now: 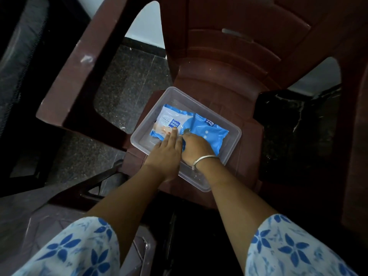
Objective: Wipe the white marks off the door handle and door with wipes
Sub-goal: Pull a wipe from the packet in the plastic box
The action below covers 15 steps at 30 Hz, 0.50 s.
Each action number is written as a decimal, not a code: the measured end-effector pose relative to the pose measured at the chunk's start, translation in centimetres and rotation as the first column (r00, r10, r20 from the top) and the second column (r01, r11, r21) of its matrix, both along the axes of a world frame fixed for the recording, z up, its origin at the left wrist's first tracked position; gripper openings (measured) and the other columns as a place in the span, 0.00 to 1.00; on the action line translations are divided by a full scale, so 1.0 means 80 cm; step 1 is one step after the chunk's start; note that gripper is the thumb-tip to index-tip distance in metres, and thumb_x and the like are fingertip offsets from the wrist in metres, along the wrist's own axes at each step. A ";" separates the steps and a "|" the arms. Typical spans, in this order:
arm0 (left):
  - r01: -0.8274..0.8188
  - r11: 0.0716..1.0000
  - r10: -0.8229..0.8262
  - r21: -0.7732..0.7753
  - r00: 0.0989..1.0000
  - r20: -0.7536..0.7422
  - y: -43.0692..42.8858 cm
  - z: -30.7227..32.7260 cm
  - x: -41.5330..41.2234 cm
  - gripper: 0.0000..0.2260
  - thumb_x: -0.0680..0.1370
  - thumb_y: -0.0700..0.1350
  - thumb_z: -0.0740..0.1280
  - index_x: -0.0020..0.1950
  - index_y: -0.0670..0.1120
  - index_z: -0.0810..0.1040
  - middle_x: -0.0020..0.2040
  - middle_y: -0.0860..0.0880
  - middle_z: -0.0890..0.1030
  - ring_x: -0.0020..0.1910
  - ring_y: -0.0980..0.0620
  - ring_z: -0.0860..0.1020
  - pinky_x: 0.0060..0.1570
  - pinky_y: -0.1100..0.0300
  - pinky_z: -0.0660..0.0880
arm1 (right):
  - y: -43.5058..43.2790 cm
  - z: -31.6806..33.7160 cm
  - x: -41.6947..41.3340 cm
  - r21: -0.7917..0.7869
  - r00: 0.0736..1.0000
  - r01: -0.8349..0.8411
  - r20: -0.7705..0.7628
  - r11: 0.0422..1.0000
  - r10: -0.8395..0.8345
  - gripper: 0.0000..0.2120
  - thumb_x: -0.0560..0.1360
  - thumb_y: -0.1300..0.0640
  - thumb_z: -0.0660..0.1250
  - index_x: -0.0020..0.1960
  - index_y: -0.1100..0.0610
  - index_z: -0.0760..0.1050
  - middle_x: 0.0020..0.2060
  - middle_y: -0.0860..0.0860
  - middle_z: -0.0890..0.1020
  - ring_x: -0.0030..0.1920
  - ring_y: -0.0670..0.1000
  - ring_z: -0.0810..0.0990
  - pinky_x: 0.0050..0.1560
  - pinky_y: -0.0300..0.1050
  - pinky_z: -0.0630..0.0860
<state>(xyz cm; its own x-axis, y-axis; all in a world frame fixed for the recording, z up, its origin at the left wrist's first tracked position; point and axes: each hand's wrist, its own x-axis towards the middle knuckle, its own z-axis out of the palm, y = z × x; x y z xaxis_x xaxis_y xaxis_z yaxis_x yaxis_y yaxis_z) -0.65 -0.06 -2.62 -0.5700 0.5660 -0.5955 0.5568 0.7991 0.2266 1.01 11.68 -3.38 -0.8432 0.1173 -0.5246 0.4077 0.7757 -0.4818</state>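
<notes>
So we are at the very start: the pack of wipes (207,134) lies under both hands, inside a clear box (139,134) on a brown chair (229,80). Our left hand (167,150) lies flat with straight fingers and presses the pack's paler end down. Just to its right, and touching it, our right hand (196,148) is curled over the middle of the pack. Its fingers are bent down and gripping, we judge at the flap.

The next move, as we read it, is to peel that flap and draw one wipe free while the left hand holds the pack down. That wants a small pinch, not a tug.

The right fingertips are hidden behind the knuckles, so we cannot tell whether a wipe is caught. We also cannot tell whether there is one pack or two lying side by side. The door and its handle are out of view, somewhere beyond the hands.
</notes>
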 end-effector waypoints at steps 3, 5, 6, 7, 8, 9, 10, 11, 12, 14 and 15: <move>-0.018 1.000 0.018 0.016 1.000 0.008 0.003 0.003 -0.001 0.36 0.75 0.40 0.60 0.75 0.41 0.40 0.76 0.38 0.39 0.76 0.40 0.45 0.74 0.48 0.53 | -0.002 -0.006 0.003 -0.123 0.972 0.194 -0.108 0.973 -0.208 0.13 0.73 0.65 0.63 0.57 0.63 0.77 0.60 0.57 0.77 0.60 0.55 0.75 0.61 0.43 0.70; -0.021 1.000 0.021 0.023 1.000 0.014 0.004 0.004 -0.002 0.36 0.75 0.40 0.60 0.75 0.41 0.40 0.76 0.37 0.39 0.76 0.38 0.45 0.74 0.47 0.54 | -0.005 -0.005 0.004 -0.264 0.865 0.431 -0.151 0.863 -0.479 0.11 0.73 0.67 0.65 0.53 0.64 0.80 0.55 0.57 0.80 0.56 0.53 0.78 0.58 0.39 0.72; -0.018 1.000 0.018 0.023 1.000 0.016 0.004 0.005 -0.003 0.36 0.75 0.40 0.60 0.75 0.41 0.40 0.76 0.37 0.39 0.76 0.37 0.45 0.74 0.46 0.54 | -0.006 -0.005 0.004 -0.331 0.787 0.537 -0.134 0.776 -0.602 0.09 0.72 0.67 0.67 0.50 0.64 0.82 0.51 0.57 0.82 0.52 0.53 0.80 0.56 0.39 0.74; -0.011 1.000 0.010 0.018 1.000 0.017 0.004 0.005 -0.003 0.36 0.75 0.40 0.60 0.75 0.41 0.40 0.76 0.37 0.39 0.76 0.37 0.45 0.74 0.46 0.54 | -0.008 -0.005 0.003 -0.392 0.702 0.630 -0.082 0.671 -0.707 0.07 0.72 0.67 0.68 0.48 0.64 0.82 0.47 0.58 0.84 0.48 0.53 0.81 0.54 0.40 0.76; -0.002 1.000 0.002 0.011 1.000 0.017 0.003 0.004 -0.004 0.36 0.75 0.40 0.60 0.75 0.41 0.40 0.76 0.37 0.39 0.76 0.37 0.44 0.74 0.46 0.54 | -0.010 -0.004 0.002 -0.450 0.610 0.705 -0.008 0.548 -0.792 0.06 0.71 0.67 0.70 0.47 0.65 0.82 0.45 0.58 0.84 0.45 0.52 0.82 0.51 0.42 0.78; 0.006 1.000 -0.006 0.004 1.000 0.018 0.003 0.004 -0.004 0.36 0.75 0.40 0.60 0.75 0.41 0.39 0.76 0.37 0.39 0.76 0.37 0.44 0.74 0.45 0.54 | -0.012 -0.003 0.001 -0.503 0.517 0.757 0.071 0.417 -0.853 0.06 0.70 0.68 0.70 0.47 0.66 0.81 0.43 0.58 0.84 0.42 0.52 0.82 0.48 0.42 0.79; 0.012 1.000 -0.012 -0.001 1.000 0.019 0.003 0.003 -0.003 0.36 0.75 0.40 0.60 0.75 0.41 0.39 0.76 0.37 0.38 0.76 0.37 0.44 0.74 0.45 0.55 | -0.013 -0.002 0.000 -0.552 0.429 0.783 0.145 0.287 -0.892 0.06 0.70 0.70 0.70 0.46 0.67 0.81 0.42 0.58 0.84 0.39 0.50 0.82 0.45 0.40 0.79; 0.013 1.000 -0.013 -0.007 1.000 0.022 0.003 0.003 -0.002 0.37 0.75 0.40 0.60 0.75 0.41 0.39 0.76 0.37 0.38 0.76 0.37 0.44 0.74 0.45 0.55 | -0.013 0.000 -0.001 -0.596 0.348 0.788 0.222 0.155 -0.911 0.05 0.70 0.71 0.69 0.46 0.66 0.80 0.40 0.58 0.83 0.36 0.49 0.81 0.41 0.37 0.79; 0.009 1.000 -0.008 -0.012 1.000 0.025 0.004 0.003 -0.001 0.37 0.75 0.40 0.61 0.75 0.41 0.39 0.76 0.37 0.38 0.76 0.36 0.45 0.74 0.45 0.55 | -0.012 0.004 -0.001 -0.628 0.273 0.778 0.307 0.022 -0.912 0.06 0.71 0.72 0.67 0.46 0.65 0.79 0.39 0.57 0.82 0.34 0.48 0.79 0.37 0.36 0.78; -0.009 1.000 0.009 -0.018 0.999 0.033 0.004 0.004 -0.001 0.37 0.75 0.40 0.62 0.75 0.42 0.40 0.76 0.37 0.38 0.75 0.35 0.47 0.73 0.46 0.56 | -0.006 0.009 -0.003 -0.640 0.157 0.734 0.484 -0.226 -0.861 0.09 0.73 0.72 0.64 0.46 0.61 0.78 0.34 0.55 0.78 0.29 0.46 0.77 0.31 0.35 0.76; -0.016 1.000 0.017 -0.019 0.999 0.037 0.004 0.005 -0.001 0.37 0.75 0.39 0.62 0.75 0.43 0.40 0.76 0.37 0.38 0.75 0.35 0.47 0.73 0.46 0.56 | -0.002 0.011 -0.003 -0.624 0.124 0.715 0.558 -0.316 -0.821 0.10 0.74 0.72 0.62 0.46 0.59 0.77 0.31 0.54 0.76 0.25 0.44 0.74 0.29 0.35 0.74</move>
